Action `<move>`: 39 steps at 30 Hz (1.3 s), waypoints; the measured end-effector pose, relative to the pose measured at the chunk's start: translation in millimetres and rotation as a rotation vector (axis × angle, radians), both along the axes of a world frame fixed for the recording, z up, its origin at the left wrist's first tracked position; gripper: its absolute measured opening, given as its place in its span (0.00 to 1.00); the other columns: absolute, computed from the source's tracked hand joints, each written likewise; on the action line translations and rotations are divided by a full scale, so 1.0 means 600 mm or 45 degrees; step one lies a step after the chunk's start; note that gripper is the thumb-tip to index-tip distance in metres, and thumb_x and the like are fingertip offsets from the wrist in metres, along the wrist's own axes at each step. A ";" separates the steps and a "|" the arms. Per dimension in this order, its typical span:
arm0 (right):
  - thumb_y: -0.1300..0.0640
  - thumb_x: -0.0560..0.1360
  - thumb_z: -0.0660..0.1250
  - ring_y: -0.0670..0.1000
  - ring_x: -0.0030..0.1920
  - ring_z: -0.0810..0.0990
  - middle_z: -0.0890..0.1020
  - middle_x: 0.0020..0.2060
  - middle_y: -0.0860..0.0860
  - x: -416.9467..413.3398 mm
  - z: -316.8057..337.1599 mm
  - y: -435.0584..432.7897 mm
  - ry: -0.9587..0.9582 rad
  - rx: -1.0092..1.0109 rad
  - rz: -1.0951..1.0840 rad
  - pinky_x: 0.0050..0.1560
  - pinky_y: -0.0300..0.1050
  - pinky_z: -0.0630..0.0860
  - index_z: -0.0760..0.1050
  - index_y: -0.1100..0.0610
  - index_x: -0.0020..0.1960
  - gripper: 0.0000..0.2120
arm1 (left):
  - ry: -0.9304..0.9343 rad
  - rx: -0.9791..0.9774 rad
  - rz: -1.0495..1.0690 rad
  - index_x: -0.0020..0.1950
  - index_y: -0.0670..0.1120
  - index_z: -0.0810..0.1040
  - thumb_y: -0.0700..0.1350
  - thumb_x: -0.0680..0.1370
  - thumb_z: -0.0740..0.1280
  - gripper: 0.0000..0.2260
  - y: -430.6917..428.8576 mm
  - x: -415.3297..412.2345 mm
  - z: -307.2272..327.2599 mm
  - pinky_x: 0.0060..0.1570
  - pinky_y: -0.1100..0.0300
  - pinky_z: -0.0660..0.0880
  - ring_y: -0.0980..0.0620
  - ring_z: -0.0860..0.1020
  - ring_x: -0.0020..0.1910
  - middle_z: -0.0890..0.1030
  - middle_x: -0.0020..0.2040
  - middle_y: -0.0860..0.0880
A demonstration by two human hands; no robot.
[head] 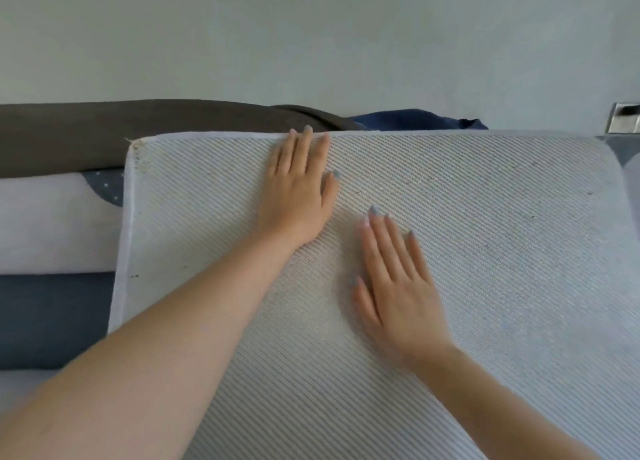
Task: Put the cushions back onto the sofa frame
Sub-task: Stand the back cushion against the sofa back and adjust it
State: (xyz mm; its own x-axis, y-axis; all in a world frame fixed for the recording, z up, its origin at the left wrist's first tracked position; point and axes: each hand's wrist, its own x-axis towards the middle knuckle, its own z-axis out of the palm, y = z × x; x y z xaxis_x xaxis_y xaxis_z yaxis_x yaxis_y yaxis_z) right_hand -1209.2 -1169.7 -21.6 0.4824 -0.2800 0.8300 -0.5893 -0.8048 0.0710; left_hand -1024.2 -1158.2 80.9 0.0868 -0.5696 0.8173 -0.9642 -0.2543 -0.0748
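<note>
Nearest the viewer, two bare forearms reach out over a large cushion (502,251) that fills the near, middle and right of the view. It lies with a pale woven face up, ribbed in fine diagonal stripes and bound in plain white fabric along its left and far edges.

The right hand (398,286) lies palm down on the middle of that face. Its fingers (379,244) are straight and slightly spread, pointing away, and the hand is a little blurred. Farther off and to the left, the left hand (298,196) also lies flat. Its fingers are straight and close together with the tips at the cushion's far edge, and its thumb points off to the right. Neither hand curls round anything.

The cushion's far left corner looks frayed, and small dark specks dot its surface. Its left edge lies over a dark blue upholstered band (52,317) nearer the viewer and a white padded surface (52,224) beyond it. That white surface carries a blue patch with white dots (104,185), which meets the cushion's edge. The stretch of cushion to the right of both hands is bare as far as its rounded far right corner.

Beyond the far edge a dark grey back cushion (138,133) runs in from the left, and navy fabric (398,120) shows to the right of it. Farthest away is a pale wall (311,36), with a shiny metal plate (625,117) at its right border.
</note>
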 end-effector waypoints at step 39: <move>0.44 0.83 0.37 0.52 0.79 0.39 0.38 0.78 0.50 0.213 0.111 0.109 0.279 -0.127 0.162 0.78 0.54 0.38 0.37 0.58 0.79 0.30 | 0.534 -0.382 0.157 0.81 0.53 0.53 0.52 0.83 0.49 0.25 0.228 0.162 -0.251 0.75 0.52 0.54 0.49 0.49 0.80 0.49 0.81 0.48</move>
